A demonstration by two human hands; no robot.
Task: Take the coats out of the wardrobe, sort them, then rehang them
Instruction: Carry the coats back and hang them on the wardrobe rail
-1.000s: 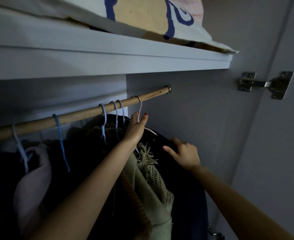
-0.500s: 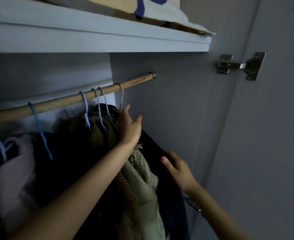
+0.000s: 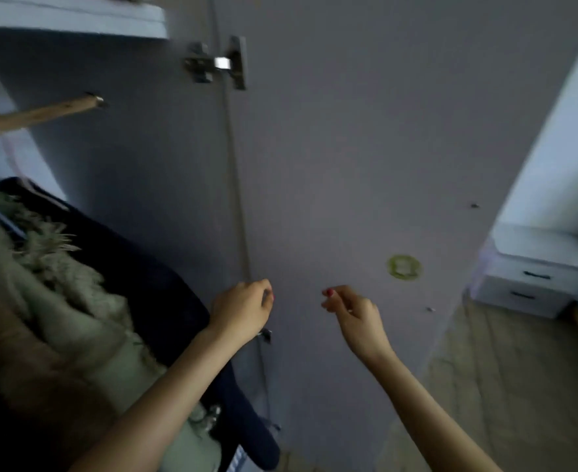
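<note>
coats (image 3: 117, 301): all on the left inside the wardrobe, bunched up under the rail. The outermost one is dark navy, hanging right against the wardrobe's side wall, with a pale green fuzzy one (image 3: 63, 294) just beside it and something brownish further in at the frame edge. None are out yet, as far as this shot shows.
rail (image 3: 42, 114): wooden, only its right end is in view, with one pale pink hanger hook (image 3: 8, 148) looped over it. That's probably the navy coat's hanger, though it's too blurry to swear to.
left hand (image 3: 243, 310): hovering in front of the door seam, just off the navy coat's edge. Fingers loosely curled, holding nothing.
right hand (image 3: 352, 311): out in front of the open door (image 3: 366, 148), well apart from the clothes. Fingers loose and a bit bent, empty too.
how I'd do it: start with the navy one since it's on the end. Lift the hook up off the rail first, don't yank the fabric. Other hand goes under the shoulders so the coat doesn't slide off the hanger.
watch out for: the hinge (image 3: 216, 63) on the door side, since fuzzy trim snags easily there.
further out: set of white drawers (image 3: 532, 277) on the wood floor to the right.
</note>
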